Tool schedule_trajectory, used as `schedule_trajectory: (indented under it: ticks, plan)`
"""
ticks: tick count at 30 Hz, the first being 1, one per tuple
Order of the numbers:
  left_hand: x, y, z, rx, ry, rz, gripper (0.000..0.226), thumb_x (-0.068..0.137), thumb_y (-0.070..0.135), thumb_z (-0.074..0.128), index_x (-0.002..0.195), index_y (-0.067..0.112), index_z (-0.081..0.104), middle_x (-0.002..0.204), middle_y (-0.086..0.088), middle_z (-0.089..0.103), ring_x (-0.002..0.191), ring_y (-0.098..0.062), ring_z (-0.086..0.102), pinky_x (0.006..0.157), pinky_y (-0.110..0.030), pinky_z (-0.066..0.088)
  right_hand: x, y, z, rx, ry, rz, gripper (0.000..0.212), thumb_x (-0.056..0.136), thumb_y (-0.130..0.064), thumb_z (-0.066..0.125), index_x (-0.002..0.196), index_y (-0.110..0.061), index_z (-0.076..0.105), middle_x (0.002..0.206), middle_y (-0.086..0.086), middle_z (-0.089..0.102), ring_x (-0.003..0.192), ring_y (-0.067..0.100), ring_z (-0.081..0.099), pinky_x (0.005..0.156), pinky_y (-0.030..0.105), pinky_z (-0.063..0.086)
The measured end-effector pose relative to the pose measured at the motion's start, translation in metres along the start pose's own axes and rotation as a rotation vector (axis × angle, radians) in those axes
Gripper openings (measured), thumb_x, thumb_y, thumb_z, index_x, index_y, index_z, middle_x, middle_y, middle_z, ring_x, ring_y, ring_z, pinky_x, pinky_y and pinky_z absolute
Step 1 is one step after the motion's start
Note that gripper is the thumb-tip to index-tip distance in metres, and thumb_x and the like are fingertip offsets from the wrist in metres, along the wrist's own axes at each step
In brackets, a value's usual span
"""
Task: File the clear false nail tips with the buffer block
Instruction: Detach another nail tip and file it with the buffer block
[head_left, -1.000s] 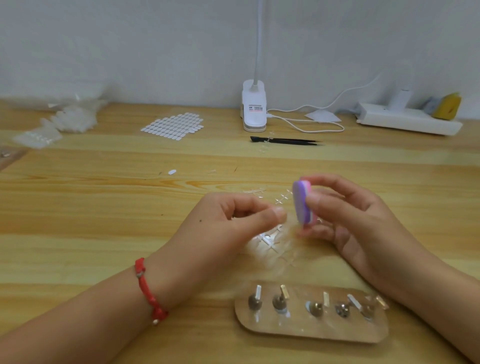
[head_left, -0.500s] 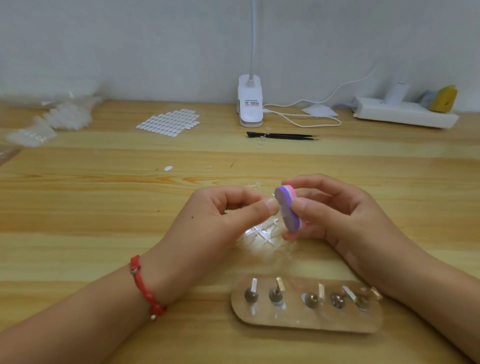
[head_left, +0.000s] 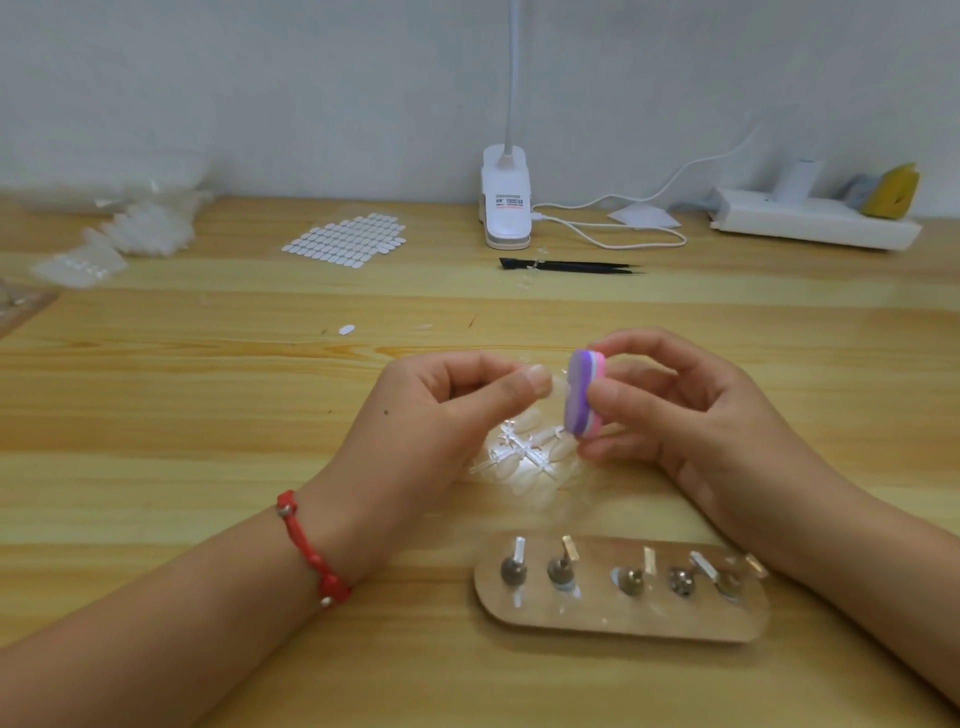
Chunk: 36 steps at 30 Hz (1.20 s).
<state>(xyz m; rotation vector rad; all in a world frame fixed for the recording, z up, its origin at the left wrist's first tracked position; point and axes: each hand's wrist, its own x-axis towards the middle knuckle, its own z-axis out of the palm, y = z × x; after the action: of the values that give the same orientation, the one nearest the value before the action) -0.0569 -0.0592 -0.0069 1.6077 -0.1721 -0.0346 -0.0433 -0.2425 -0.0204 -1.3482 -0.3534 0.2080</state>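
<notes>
While my left hand (head_left: 431, 415) pinches one clear nail tip (head_left: 557, 387), my right hand (head_left: 691, 415) grips the rounded, layered purple-and-pink buffer block (head_left: 582, 395) upright beside it; the label on the white lamp clip (head_left: 506, 213) is too blurred to read.

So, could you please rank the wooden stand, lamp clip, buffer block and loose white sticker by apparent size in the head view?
1. The wooden stand, largest.
2. The lamp clip and buffer block look alike; the clip is farther off, so unranked.
3. The sticker, smallest.
</notes>
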Motion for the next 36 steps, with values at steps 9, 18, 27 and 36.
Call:
schedule_trajectory:
  ticks: [9,18,27,36]
  plan:
    - [0.0001,-0.0018,0.0001,0.008,-0.007,0.008,0.023,0.065,0.037,0.067,0.07,0.016,0.073,0.041,0.014,0.037,0.04,-0.004,0.027,0.041,-0.01,0.027,0.0,-0.0017,-0.0004,-0.001,0.003,0.007,0.028,0.057,-0.018,0.083,0.082,-0.025,0.074,0.075,0.004,0.07,0.064,0.016,0.069,0.059,0.024,0.056]
    - [0.0009,-0.002,-0.0007,-0.012,0.023,0.002,0.026,0.06,0.042,0.067,0.068,0.018,0.074,0.043,0.01,0.033,0.042,-0.008,0.022,0.04,-0.014,0.022,0.0002,-0.0018,0.0005,0.024,-0.002,0.002,0.025,0.059,-0.018,0.082,0.081,-0.024,0.072,0.074,0.006,0.071,0.064,0.017,0.07,0.058,0.023,0.056]
    - [0.001,-0.0034,-0.0016,-0.035,0.094,0.005,0.027,0.06,0.043,0.068,0.067,0.018,0.073,0.043,0.009,0.031,0.041,-0.008,0.021,0.04,-0.014,0.019,-0.0003,-0.0055,0.0007,-0.091,-0.102,0.041,0.029,0.064,-0.009,0.086,0.085,-0.023,0.072,0.077,0.005,0.07,0.064,0.017,0.069,0.06,0.023,0.055]
    - [0.0011,0.0036,0.0029,-0.027,0.087,-0.029,0.025,0.069,0.028,0.068,0.075,0.004,0.07,0.04,0.015,0.039,0.036,0.0,0.03,0.04,-0.008,0.026,-0.0003,-0.0057,0.0003,-0.056,-0.079,0.041,0.025,0.066,-0.009,0.084,0.086,-0.016,0.069,0.078,0.008,0.069,0.066,0.022,0.069,0.061,0.026,0.056]
